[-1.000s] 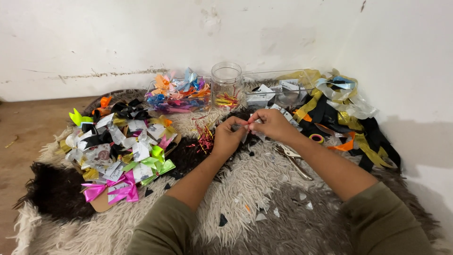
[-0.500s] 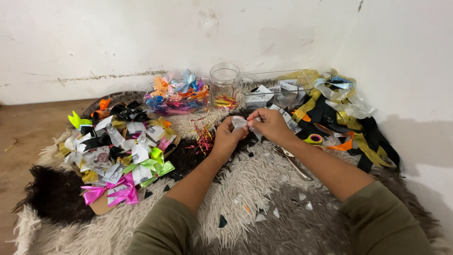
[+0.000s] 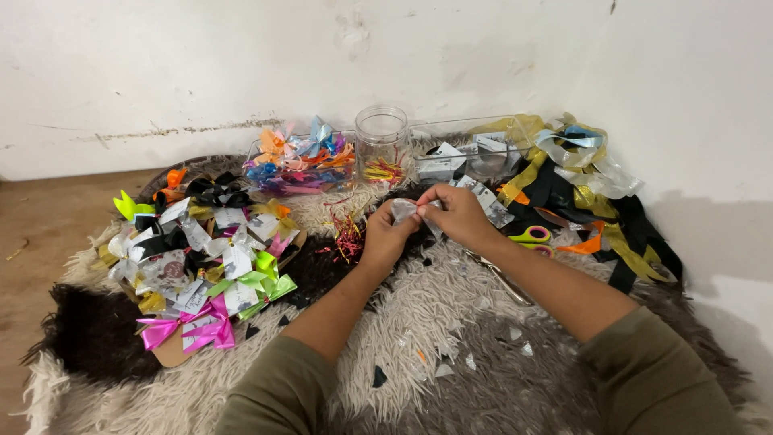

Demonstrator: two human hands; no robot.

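You hold a small strip of silvery, see-through ribbon (image 3: 405, 209) between both hands, raised just above a shaggy cream and brown rug. Your left hand (image 3: 385, 238) pinches its left end; your right hand (image 3: 459, 214) grips the other end. The strip looks crinkled and bunched between your fingertips.

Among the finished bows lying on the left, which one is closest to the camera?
The bright pink bow, at the pile's near edge on the shaggy rug; the green, white and black ones lie behind it.

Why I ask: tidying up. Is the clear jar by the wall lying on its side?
No, the clear jar stands upright, mouth up.
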